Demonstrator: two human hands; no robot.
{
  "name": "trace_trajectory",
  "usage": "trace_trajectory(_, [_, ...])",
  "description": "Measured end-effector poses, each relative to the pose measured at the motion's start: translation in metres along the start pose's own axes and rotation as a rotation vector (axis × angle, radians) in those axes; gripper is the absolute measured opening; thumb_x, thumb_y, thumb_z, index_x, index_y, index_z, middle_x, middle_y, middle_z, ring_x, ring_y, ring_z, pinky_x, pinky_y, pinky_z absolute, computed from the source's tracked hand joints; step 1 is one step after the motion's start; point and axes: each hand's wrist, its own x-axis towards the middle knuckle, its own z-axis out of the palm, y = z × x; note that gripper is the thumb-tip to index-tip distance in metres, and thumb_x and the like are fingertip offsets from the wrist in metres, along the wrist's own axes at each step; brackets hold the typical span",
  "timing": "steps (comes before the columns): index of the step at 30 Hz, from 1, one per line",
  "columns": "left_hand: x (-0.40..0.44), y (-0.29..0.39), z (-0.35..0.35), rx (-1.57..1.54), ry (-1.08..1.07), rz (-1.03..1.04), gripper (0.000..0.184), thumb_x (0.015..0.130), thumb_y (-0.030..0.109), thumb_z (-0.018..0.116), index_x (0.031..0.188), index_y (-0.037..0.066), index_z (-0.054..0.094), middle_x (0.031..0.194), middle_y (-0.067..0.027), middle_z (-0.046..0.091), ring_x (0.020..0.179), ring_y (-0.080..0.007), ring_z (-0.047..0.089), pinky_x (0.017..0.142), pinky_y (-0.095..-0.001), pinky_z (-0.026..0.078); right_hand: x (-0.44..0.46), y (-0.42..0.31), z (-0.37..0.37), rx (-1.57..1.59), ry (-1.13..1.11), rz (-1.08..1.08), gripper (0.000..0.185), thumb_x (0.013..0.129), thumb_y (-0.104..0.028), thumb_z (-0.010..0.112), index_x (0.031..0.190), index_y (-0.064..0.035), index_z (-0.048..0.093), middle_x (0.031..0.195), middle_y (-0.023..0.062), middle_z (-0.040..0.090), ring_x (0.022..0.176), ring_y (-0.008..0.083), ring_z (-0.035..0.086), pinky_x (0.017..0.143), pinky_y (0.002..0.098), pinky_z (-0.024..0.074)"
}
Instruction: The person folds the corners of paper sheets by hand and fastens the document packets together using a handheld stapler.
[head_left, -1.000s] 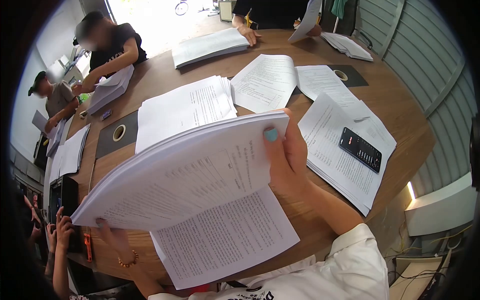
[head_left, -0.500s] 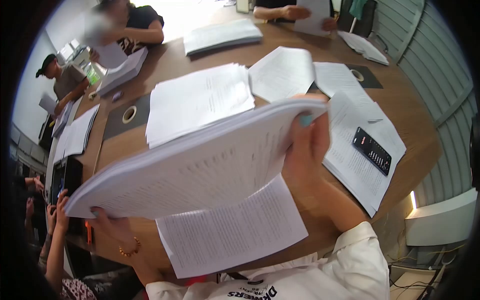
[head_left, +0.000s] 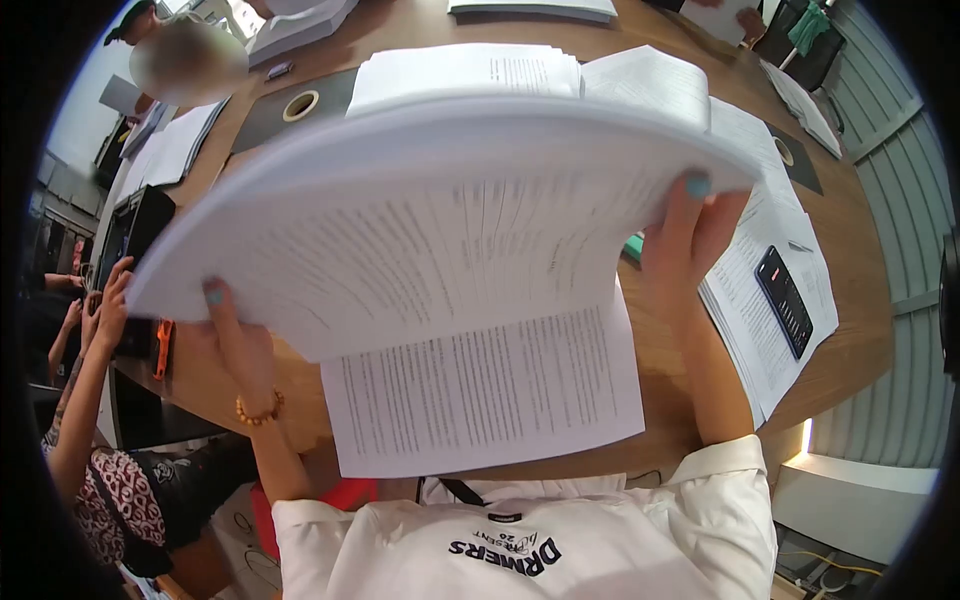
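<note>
A thick stack of printed paper [head_left: 450, 220] is held up in front of me, bowed into an arch and smeared by motion. My left hand [head_left: 240, 345], with a beaded bracelet at the wrist, grips its lower left part, thumb on the near face. At the right end my right hand [head_left: 690, 230] clasps the stack, thumb on the print and fingers behind. Below the stack shows a printed sheet [head_left: 490, 400] near the table's front edge; its top is hidden. A small green thing [head_left: 633, 246] peeks out beside my right hand.
Beyond the held stack lie another paper pile [head_left: 460, 75] and loose sheets [head_left: 650, 85]. A phone [head_left: 784, 300] rests on papers at the right. An orange tool [head_left: 163, 347] is at the left, near another person's hand [head_left: 112, 305]. More people are around the table [head_left: 840, 385].
Both hands have lifted the stack higher in view, its left end most, and it now arches more. More of the printed sheet below shows. My view has tilted downward.
</note>
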Motion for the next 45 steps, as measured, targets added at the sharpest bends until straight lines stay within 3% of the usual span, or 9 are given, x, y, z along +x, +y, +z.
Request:
trace_trajectory(5, [0.034, 0.058, 0.041, 0.047, -0.244, -0.301, 0.034, 0.089, 0.015, 0.059, 0.119, 0.0, 0.05, 0.108, -0.0077, 0.06, 0.093, -0.0128, 0.06, 0.082, -0.0253, 0.047, 0.041, -0.028, -0.001, -0.091, 0.01, 0.172, 0.034, 0.095, -0.023, 0.051, 0.122, -0.0034, 0.045, 0.088, 0.0034, 0.062, 0.07, 0.0057, 0.059, 0.06, 0.0183, 0.0467])
trace_trajectory(10, [0.031, 0.049, 0.034, 0.109, -0.506, -0.789, 0.028, 0.09, 0.021, 0.059, 0.109, 0.001, 0.053, 0.095, -0.0043, 0.063, 0.077, -0.0088, 0.063, 0.063, -0.0214, 0.051, 0.031, -0.016, -0.009, 0.114, -0.277, 1.077, 0.035, 0.097, -0.024, 0.046, 0.124, -0.0029, 0.044, 0.098, 0.0088, 0.062, 0.079, 0.0123, 0.063, 0.069, 0.0262, 0.0545])
trace_trajectory(16, [-0.018, 0.016, 0.023, 0.261, -0.561, -1.098, 0.031, 0.089, 0.023, 0.06, 0.109, -0.001, 0.053, 0.093, -0.0054, 0.064, 0.077, -0.0076, 0.062, 0.062, -0.0208, 0.051, -0.03, 0.022, -0.016, 0.147, -0.289, 1.212, 0.029, 0.096, -0.021, 0.047, 0.115, -0.0002, 0.047, 0.097, 0.0113, 0.061, 0.085, 0.0135, 0.059, 0.074, 0.0291, 0.0502])
trace_trajectory(19, [-0.026, 0.022, 0.023, 0.324, -0.542, -1.018, 0.031, 0.089, 0.022, 0.06, 0.108, -0.002, 0.053, 0.093, -0.0056, 0.064, 0.078, -0.0073, 0.063, 0.061, -0.0208, 0.051, -0.03, 0.018, -0.021, -0.261, -0.511, 0.786, 0.025, 0.092, -0.023, 0.051, 0.095, 0.001, 0.046, 0.079, 0.0136, 0.059, 0.069, 0.0194, 0.055, 0.062, 0.0323, 0.043])
trace_trajectory(22, [-0.016, 0.015, 0.008, 0.412, -0.678, -0.934, 0.028, 0.09, 0.02, 0.059, 0.107, -0.002, 0.055, 0.091, -0.0062, 0.065, 0.079, -0.0057, 0.061, 0.064, -0.0196, 0.049, -0.026, 0.019, -0.031, -0.371, -0.648, 0.835, 0.027, 0.092, -0.024, 0.053, 0.106, -0.0011, 0.054, 0.087, 0.0052, 0.061, 0.079, 0.0086, 0.055, 0.072, 0.0247, 0.0449])
trace_trajectory(32, [0.01, 0.024, -0.008, 0.802, -1.002, -0.696, 0.022, 0.088, 0.016, 0.06, 0.104, 0.001, 0.056, 0.083, -0.0042, 0.064, 0.08, -0.0056, 0.059, 0.07, -0.02, 0.044, -0.018, -0.002, -0.051, -0.724, -0.891, 0.807, 0.033, 0.089, -0.029, 0.058, 0.104, -0.0003, 0.055, 0.092, 0.0126, 0.062, 0.074, 0.0185, 0.06, 0.064, 0.0262, 0.0475])
trace_trajectory(34, [0.021, 0.027, -0.003, 1.03, -1.127, -0.642, 0.023, 0.088, 0.014, 0.061, 0.105, 0.0, 0.056, 0.083, -0.0054, 0.063, 0.081, -0.0099, 0.06, 0.071, -0.0229, 0.045, -0.023, -0.021, -0.064, -1.092, -0.765, 0.348, 0.041, 0.079, -0.037, 0.068, 0.088, 0.0015, 0.056, 0.09, 0.0164, 0.061, 0.076, 0.0256, 0.061, 0.067, 0.0356, 0.0488])
trace_trajectory(36, [0.026, 0.035, 0.015, 1.36, -1.166, 0.451, 0.025, 0.087, 0.014, 0.058, 0.106, -0.002, 0.054, 0.086, -0.0122, 0.061, 0.091, -0.0232, 0.061, 0.077, -0.0299, 0.047, -0.02, -0.068, -0.076, -0.907, -0.77, 0.159, 0.047, 0.07, -0.037, 0.072, 0.096, -0.0001, 0.058, 0.113, 0.0184, 0.056, 0.096, 0.0251, 0.058, 0.078, 0.0357, 0.0477])
trace_trajectory(45, [-0.054, 0.007, 0.208, 0.585, -1.58, -0.154, 0.03, 0.092, 0.013, 0.049, 0.116, -0.004, 0.054, 0.111, -0.0133, 0.061, 0.099, -0.0186, 0.058, 0.091, -0.0317, 0.043, -0.078, -0.116, -0.039, -0.563, -1.082, -0.126, 0.027, 0.075, -0.016, 0.06, 0.098, -0.0028, 0.059, 0.117, 0.0142, 0.055, 0.108, 0.0256, 0.052, 0.091, 0.0402, 0.0415])
